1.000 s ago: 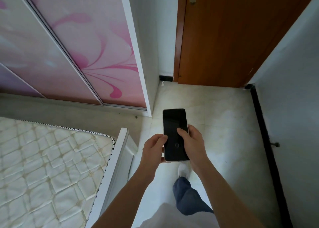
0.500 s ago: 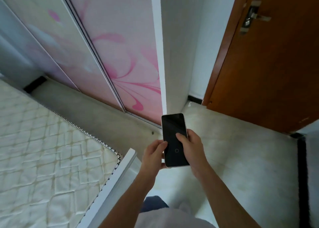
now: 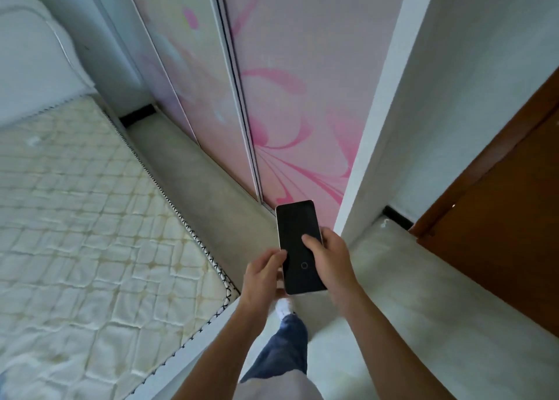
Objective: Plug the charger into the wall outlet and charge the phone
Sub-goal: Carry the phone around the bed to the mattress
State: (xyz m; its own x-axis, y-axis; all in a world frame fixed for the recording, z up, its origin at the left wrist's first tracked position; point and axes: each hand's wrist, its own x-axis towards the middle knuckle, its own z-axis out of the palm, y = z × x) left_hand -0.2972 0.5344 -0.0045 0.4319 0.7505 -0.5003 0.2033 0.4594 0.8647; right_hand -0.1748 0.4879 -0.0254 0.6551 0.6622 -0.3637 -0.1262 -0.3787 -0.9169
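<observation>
Right hand (image 3: 332, 257) grips the dark-screened, white-edged rectangular phone (image 3: 298, 242), thumb on glass; left hand (image 3: 261, 274) pinches its left edge, above pale floor tile (image 3: 408, 293). Carrying stage; charger and outlet unseen, to be located next.

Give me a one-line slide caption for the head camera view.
Both hands, left hand and right hand, hold a dark-screened phone beside a bare mattress and pink wardrobe doors; no charger visible.

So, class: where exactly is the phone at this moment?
In the head view, the phone sits low and centre, held between left hand and right hand, in front of the pink wardrobe door.
</observation>
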